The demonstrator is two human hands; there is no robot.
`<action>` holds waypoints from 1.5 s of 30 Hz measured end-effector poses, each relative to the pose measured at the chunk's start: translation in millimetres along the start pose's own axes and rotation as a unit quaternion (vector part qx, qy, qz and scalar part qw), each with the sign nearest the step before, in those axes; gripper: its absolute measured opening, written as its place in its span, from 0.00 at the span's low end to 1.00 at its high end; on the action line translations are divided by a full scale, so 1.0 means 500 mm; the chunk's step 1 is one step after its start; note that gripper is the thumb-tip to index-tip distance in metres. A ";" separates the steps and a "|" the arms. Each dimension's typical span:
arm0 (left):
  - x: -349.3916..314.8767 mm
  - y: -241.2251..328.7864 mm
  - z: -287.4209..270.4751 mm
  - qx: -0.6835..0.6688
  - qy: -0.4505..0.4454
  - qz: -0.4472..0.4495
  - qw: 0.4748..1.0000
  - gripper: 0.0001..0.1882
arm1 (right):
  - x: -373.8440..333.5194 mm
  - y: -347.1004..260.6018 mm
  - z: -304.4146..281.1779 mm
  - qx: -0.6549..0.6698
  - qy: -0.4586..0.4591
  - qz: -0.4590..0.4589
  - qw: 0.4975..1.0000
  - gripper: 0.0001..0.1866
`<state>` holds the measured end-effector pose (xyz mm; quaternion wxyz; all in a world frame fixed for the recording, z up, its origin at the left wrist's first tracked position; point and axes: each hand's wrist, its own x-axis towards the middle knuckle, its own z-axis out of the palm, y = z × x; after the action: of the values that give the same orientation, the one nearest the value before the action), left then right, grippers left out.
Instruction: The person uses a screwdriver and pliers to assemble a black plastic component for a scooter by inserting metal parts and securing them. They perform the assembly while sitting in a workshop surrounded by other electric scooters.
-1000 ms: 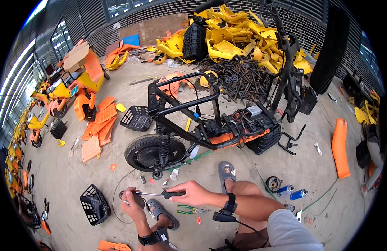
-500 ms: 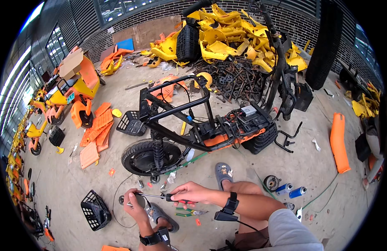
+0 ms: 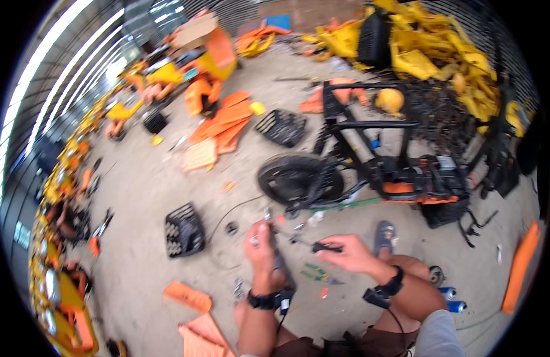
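Here, we see a screwdriver in the right hand, its dark handle wrapped by bent fingers, its thin shaft blurred and pointing toward the left hand. The two hands are apart; blur keeps us from telling whether the left one grips anything.

Green-handled pliers lie on the grey floor just below the tool in our view. Beyond the hands, we find the rear wheel of a stripped black scooter frame. A black basket bounds the near left, orange panels the lower left, and blue cans the right, past the knee. We count the broadest stretch of floor between the basket and the scooters lining the left edge.
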<state>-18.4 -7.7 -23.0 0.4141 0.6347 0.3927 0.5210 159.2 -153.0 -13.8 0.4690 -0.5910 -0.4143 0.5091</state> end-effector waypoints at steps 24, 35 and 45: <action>0.020 0.012 -0.015 -0.349 -0.082 -0.130 0.924 0.34 | 0.016 -0.016 -0.004 0.180 -0.138 0.044 0.973 0.16; -0.006 0.026 0.065 -0.276 -0.157 -0.124 0.940 0.41 | -0.033 -0.004 -0.050 0.131 -0.048 -0.011 0.990 0.18; -0.007 0.010 0.047 -0.152 -0.174 -0.096 0.968 0.38 | -0.029 -0.007 -0.045 0.087 -0.015 -0.030 0.996 0.18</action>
<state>4.6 -15.2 -22.3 0.6160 0.6043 0.2901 0.4139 179.3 -169.2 -6.4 0.5276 -0.5269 -0.3933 0.5379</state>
